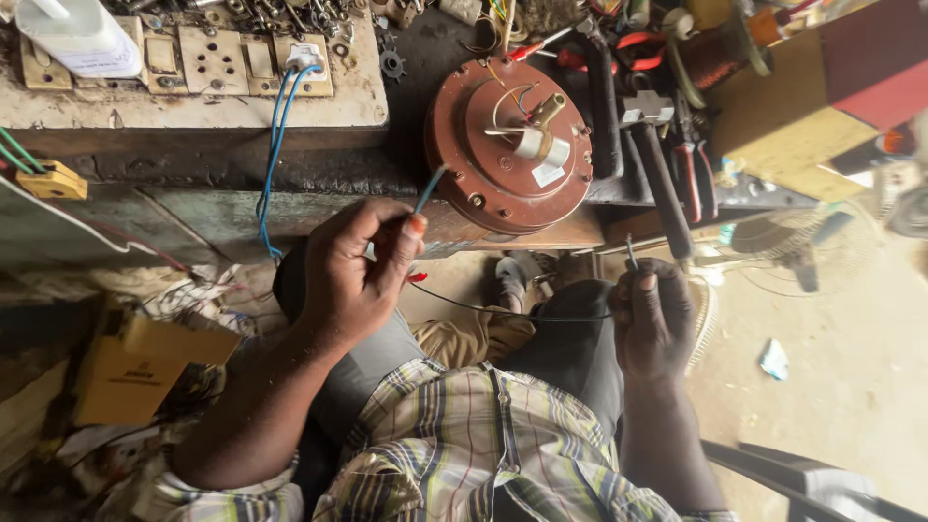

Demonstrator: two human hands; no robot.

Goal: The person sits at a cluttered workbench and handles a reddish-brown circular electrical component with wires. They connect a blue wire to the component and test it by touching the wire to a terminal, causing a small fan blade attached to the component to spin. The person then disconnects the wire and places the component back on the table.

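Note:
My left hand (356, 271) pinches a thin blue wire (429, 189) between thumb and fingers, just left of a round reddish-brown motor housing (507, 145) that lies on the bench edge. My right hand (652, 314) is closed around a small slim tool (630, 253) whose metal tip points up. A thin black wire (503, 311) runs between the two hands across my lap. Short wire ends and a brass shaft stick out of the motor's centre.
A socket board (208, 60) with a plug and blue cable (275, 145) sits at the back left beside a white bottle (82, 37). A hammer (657, 159), pliers and a copper coil (715, 53) lie right of the motor. Yellow cardboard (135, 372) lies at the lower left.

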